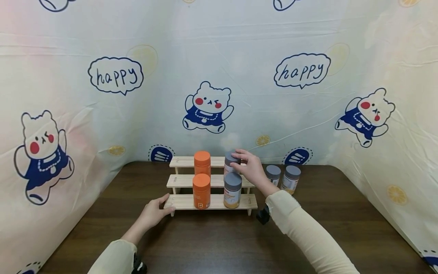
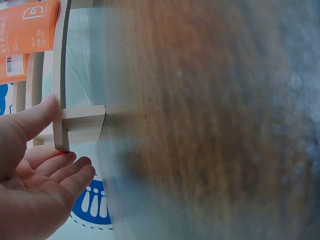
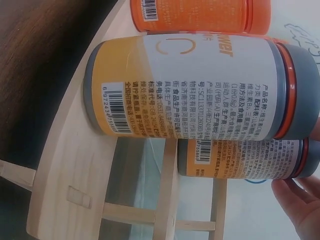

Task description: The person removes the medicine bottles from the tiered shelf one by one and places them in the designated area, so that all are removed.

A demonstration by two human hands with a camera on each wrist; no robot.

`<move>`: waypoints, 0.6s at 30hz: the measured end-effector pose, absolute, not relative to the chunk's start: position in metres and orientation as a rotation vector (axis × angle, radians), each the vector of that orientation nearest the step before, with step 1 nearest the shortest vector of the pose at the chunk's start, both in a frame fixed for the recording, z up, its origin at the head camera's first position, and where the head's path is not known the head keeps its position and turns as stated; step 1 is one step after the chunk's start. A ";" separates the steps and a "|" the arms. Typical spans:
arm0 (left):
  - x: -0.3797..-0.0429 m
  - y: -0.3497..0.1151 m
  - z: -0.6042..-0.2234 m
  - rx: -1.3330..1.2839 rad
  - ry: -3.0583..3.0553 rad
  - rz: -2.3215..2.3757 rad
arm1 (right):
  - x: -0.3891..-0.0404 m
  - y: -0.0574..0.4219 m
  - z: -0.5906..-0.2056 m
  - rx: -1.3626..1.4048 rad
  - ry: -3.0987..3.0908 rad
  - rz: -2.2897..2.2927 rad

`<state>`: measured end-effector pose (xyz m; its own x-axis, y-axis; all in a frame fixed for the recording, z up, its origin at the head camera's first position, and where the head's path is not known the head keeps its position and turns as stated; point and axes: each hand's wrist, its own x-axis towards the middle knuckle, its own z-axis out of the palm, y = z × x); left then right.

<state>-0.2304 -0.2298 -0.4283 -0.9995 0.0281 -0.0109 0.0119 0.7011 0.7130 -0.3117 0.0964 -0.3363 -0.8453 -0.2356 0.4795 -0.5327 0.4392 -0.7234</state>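
A three-tier wooden rack (image 1: 212,202) stands on the table. My left hand (image 1: 150,213) holds the left end of its lowest step, the thumb against the plank (image 2: 59,75) and the fingers around its end. My right hand (image 1: 252,169) grips a grey-lidded supplement bottle (image 3: 240,159) by its lid on the middle step. Directly in front, on the lowest step, stands another grey-lidded bottle (image 1: 232,192) with a white and yellow label. To their left are two orange bottles, one on the lowest step (image 1: 201,192) and one behind it (image 1: 202,161).
Two more grey-lidded bottles, one nearer (image 1: 291,179) and one partly hidden by my right wrist (image 1: 273,173), stand on the dark wooden table (image 1: 212,243) right of the rack. A printed cloth (image 1: 239,45) hangs behind and along both sides.
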 end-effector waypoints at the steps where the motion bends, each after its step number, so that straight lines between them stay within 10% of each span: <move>1: -0.231 -0.230 -0.429 0.034 2.877 1.206 | -0.311 0.097 -0.336 0.655 -2.389 1.358; 18: -0.231 -0.229 -0.427 0.037 2.881 1.194 | -0.308 0.121 -0.311 0.629 -2.282 1.366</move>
